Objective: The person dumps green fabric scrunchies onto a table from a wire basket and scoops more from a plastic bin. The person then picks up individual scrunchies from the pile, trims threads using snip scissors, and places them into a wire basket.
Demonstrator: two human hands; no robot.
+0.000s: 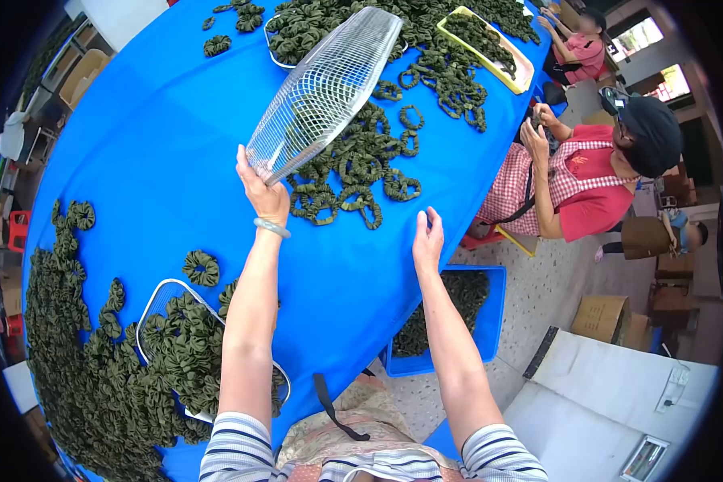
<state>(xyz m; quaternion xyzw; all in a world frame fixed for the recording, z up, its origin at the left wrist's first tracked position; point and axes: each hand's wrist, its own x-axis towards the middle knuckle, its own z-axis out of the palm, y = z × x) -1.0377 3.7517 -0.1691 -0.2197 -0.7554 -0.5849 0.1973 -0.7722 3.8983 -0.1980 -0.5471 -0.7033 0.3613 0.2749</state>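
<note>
My left hand (263, 193) grips the near end of a wire mesh basket (329, 84), tilted up over the blue table (161, 145). Dark green scrunchies (361, 157) lie loose on the cloth under and beside the basket. My right hand (429, 235) is raised near the table's right edge, fingers apart, with nothing in it. Close to my left forearm, a white-rimmed basket (145, 313) is heaped with green scrunchies.
A large scrunchie pile (96, 386) covers the table's left side. At the far side are a filled basket (277, 56) and a yellow tray (526, 72). A blue crate (494, 321) stands on the floor. Right of the table sits a co-worker (594, 169), handling something small.
</note>
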